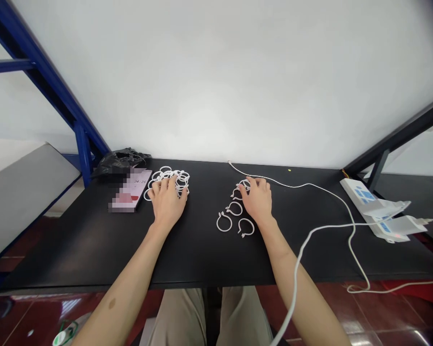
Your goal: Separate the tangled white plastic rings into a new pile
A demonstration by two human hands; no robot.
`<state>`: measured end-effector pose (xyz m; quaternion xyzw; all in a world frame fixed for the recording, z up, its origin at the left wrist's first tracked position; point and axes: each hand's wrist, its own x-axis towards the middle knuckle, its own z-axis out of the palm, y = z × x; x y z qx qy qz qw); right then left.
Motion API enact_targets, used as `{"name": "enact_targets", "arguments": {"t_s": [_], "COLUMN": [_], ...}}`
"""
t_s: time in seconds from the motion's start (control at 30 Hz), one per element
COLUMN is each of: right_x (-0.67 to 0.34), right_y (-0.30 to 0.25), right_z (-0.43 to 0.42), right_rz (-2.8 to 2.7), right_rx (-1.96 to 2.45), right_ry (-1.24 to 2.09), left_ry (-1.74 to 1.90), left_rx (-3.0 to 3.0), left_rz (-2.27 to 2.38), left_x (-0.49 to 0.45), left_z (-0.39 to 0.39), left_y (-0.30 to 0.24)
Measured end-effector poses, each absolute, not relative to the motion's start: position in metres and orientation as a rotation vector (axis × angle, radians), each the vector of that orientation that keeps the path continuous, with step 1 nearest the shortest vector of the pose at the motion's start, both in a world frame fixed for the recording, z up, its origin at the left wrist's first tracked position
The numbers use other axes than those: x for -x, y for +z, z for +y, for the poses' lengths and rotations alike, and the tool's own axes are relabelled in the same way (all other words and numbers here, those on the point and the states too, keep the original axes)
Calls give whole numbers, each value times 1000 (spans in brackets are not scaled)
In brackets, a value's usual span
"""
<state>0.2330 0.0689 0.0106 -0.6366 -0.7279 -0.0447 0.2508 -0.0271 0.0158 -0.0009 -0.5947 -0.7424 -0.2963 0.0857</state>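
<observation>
A pile of white open rings with small clasp ends (165, 169) lies on the black table, left of the middle. My left hand (166, 199) rests over this pile with its fingers apart, covering part of it. My right hand (258, 199) lies right of the middle, thumb and forefinger spread at a white ring (244, 183) that is partly hidden by them. Nearer to me lie several more loose rings, among them a lower left ring (224, 230) and a lower right ring (253, 225). Neither hand visibly lifts a ring.
A phone (141, 179) lies left of the pile, before a crumpled black plastic bag (120, 158). At the right sits a white power strip (359, 197) with plugs. A white cable (321, 227) crosses over my right forearm. Blue metal posts (54, 81) rise at the left.
</observation>
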Motion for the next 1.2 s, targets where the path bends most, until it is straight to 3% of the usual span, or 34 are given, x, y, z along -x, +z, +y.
{"name": "enact_targets", "arguments": {"t_s": [0.53, 0.93, 1.2], "right_x": [-238, -205, -189], "right_y": [4, 20, 14], "right_z": [75, 48, 37], "right_rz": [-1964, -1845, -2111], "right_rx": [1702, 1239, 1155], "right_ry": [88, 703, 581], "left_ry": [-1044, -1148, -1247], "left_rx": [1991, 2524, 2641], "left_rz": [-1998, -1578, -1479], "left_x": [17, -7, -15], "left_z": [12, -2, -1], "left_y": [-3, 6, 1]}}
